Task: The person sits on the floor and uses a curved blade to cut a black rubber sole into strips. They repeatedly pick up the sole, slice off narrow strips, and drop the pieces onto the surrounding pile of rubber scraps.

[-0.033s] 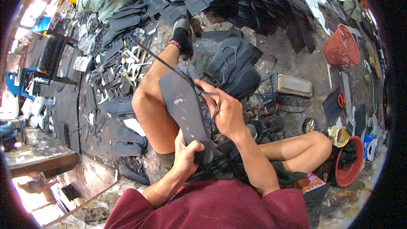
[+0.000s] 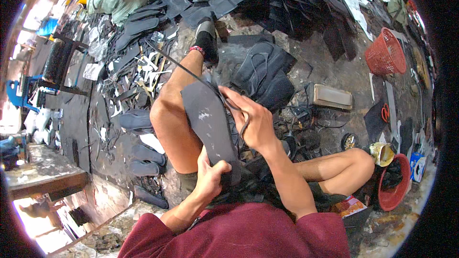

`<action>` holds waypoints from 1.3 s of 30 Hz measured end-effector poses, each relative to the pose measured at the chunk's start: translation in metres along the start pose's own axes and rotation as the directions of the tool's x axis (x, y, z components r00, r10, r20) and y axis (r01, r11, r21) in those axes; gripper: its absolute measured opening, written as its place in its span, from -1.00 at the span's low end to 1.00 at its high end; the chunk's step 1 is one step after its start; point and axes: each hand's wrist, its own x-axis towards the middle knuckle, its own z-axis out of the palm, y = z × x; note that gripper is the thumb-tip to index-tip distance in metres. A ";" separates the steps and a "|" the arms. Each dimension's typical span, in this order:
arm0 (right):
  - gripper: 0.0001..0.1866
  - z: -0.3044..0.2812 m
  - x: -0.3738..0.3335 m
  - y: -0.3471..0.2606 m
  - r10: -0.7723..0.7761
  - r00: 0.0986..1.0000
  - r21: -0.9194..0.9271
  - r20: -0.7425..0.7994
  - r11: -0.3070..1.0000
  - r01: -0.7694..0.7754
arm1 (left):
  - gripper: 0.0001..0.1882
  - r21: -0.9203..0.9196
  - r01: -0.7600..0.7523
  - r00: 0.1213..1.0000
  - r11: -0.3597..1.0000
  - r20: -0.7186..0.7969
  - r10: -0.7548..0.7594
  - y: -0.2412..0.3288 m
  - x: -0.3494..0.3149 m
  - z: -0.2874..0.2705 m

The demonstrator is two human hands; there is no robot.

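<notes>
A grey, sole-shaped piece (image 2: 206, 123) with pale scuffs lies lengthwise in front of me, above my lap. My left hand (image 2: 211, 177) is closed around its near end, thumb on top. At its right edge, my right hand (image 2: 256, 122) pinches a thin black strip (image 2: 174, 61) against the far part of the piece. One length of the strip trails away to the far left over my shin; another loops over the back of my right fingers. The underside of the piece and some fingertips are hidden.
Dark sole pieces (image 2: 263, 71) lie on the floor ahead, with more heaped farther back. Paired soles (image 2: 147, 160) and scraps (image 2: 146, 69) lie left. To the right are a pale rectangular block (image 2: 333, 96), red scissors handles (image 2: 385, 112), a red basket (image 2: 382, 55) and a red bowl (image 2: 405, 191).
The far end of the sole-shaped piece has shifted slightly nearer. The strip's loop at my right hand has changed its bend a little; both hands keep their holds.
</notes>
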 end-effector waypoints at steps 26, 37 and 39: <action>-0.40 -0.132 -0.074 -0.062 -0.045 0.865 -0.035 0.500 0.997 0.072 | -0.64 0.329 -0.067 0.943 0.942 0.329 -0.047 0.086 -0.036 -0.014; -0.56 -0.140 -0.052 -0.052 -0.095 0.857 0.129 0.507 0.991 0.034 | -0.51 0.434 -0.078 0.705 0.898 0.660 -0.257 0.064 -0.009 -0.016; -0.60 -0.145 -0.065 -0.046 0.003 0.925 0.237 0.381 0.966 -0.101 | -0.29 0.162 0.383 0.737 0.909 0.541 -0.406 0.050 0.005 -0.047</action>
